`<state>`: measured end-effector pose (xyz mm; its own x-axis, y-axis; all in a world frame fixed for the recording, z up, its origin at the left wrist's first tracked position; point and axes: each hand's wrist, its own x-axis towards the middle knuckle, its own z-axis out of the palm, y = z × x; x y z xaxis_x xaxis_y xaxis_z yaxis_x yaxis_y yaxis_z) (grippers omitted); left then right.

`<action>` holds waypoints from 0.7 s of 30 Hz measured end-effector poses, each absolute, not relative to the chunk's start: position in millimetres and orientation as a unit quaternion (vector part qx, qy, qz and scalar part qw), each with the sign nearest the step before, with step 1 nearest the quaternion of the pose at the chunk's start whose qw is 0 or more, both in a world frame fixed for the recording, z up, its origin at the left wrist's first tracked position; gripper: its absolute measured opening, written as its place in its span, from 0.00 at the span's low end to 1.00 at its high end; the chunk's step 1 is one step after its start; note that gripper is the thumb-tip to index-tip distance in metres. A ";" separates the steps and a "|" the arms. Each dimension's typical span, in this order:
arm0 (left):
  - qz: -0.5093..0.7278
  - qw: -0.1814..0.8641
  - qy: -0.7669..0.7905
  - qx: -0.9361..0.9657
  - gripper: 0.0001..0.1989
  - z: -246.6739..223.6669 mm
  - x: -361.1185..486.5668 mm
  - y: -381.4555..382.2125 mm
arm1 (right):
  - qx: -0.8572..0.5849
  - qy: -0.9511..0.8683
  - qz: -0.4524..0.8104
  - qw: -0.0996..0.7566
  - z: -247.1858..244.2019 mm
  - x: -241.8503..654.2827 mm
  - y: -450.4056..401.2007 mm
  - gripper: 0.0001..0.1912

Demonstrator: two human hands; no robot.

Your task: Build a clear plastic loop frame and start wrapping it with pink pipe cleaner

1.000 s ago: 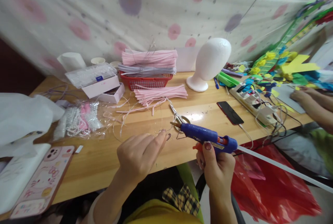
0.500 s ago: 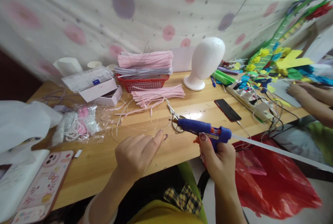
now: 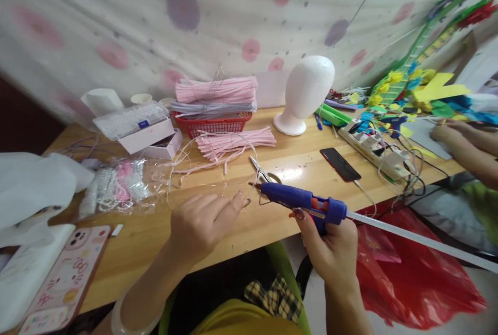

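My right hand (image 3: 330, 249) is wrapped round the handle of a blue glue gun (image 3: 291, 196). A long clear glue stick (image 3: 404, 236) juts out of its back end. The gun's nozzle points left, close to the thumb of my left hand (image 3: 206, 218). The left fingers are curled closed, knuckles up, round a thin whitish wire hoop (image 3: 254, 144) that arcs up behind the hand. Just where the fingers grip the hoop is hidden. Scissors (image 3: 261, 170) lie on the table behind the nozzle, partly covered by the gun.
Pink fuzzy stems (image 3: 237, 142) lie before a red basket (image 3: 218, 126). A white foam head (image 3: 307, 91), a black phone (image 3: 340, 164) and a power strip (image 3: 373, 153) stand rightward. Bagged beads (image 3: 116, 184) and a pink-cased phone (image 3: 66, 278) are leftward. Another person's hands (image 3: 451, 133) work far right.
The wire hoop has swung up and stands out more fully above my left hand. My left hand has shifted slightly left, and the glue gun's nozzle has moved slightly down and left.
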<state>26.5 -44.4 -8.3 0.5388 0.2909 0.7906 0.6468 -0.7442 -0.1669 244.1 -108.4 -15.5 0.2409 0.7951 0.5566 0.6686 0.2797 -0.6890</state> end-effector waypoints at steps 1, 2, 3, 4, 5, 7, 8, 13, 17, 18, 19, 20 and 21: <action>-0.391 0.228 -0.277 -0.848 0.04 -7.8 26.4 -44.1 | -0.594 -0.616 0.057 0.514 -15.0 244.1 -108.9 0.10; -0.391 0.227 -0.276 -0.848 0.04 -7.5 26.3 -43.8 | -0.591 -0.618 0.054 0.515 -14.8 244.2 -109.5 0.10; -0.390 0.226 -0.275 -0.849 0.04 -7.4 26.3 -43.4 | -0.589 -0.619 0.055 0.516 -15.1 244.5 -110.3 0.10; -0.391 0.225 -0.274 -0.849 0.04 -7.5 26.2 -43.0 | -0.589 -0.618 0.061 0.517 -16.1 245.1 -111.2 0.10; -0.394 0.224 -0.272 -0.849 0.04 -7.7 26.1 -42.5 | -0.590 -0.614 0.071 0.519 -17.9 246.0 -112.4 0.10; -0.398 0.222 -0.272 -0.847 0.04 -8.5 26.3 -41.5 | -0.597 -0.598 0.098 0.527 -23.6 248.5 -115.2 0.10; -0.400 0.220 -0.273 -0.847 0.04 -9.0 26.4 -41.0 | -0.600 -0.585 0.113 0.533 -27.0 250.0 -116.5 0.10; -0.400 0.215 -0.262 -0.852 0.04 -10.9 27.8 -41.2 | -0.608 -0.534 0.151 0.568 -35.3 255.4 -118.5 0.14; -0.392 0.228 -0.255 -0.854 0.03 -8.5 27.6 -45.1 | -0.595 -0.586 0.129 0.534 -25.8 254.5 -115.7 0.11; -0.389 0.233 -0.253 -0.854 0.03 -7.2 27.4 -45.9 | -0.589 -0.602 0.118 0.525 -23.0 254.1 -115.3 0.11; -0.388 0.237 -0.251 -0.855 0.03 -5.8 27.0 -46.6 | -0.584 -0.616 0.105 0.518 -20.6 253.9 -115.1 0.10; -0.387 0.241 -0.248 -0.855 0.03 -4.5 26.7 -47.0 | -0.582 -0.626 0.092 0.511 -18.4 253.8 -114.9 0.09; -0.388 0.242 -0.245 -0.855 0.02 -3.3 26.4 -47.2 | -0.581 -0.634 0.078 0.504 -16.5 254.0 -114.7 0.09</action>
<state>26.4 -47.2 -3.3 0.5782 0.2313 0.7824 0.6074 -0.7623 -0.2236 254.0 -114.7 -16.5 0.1831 0.8161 0.5482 0.6582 0.3124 -0.6850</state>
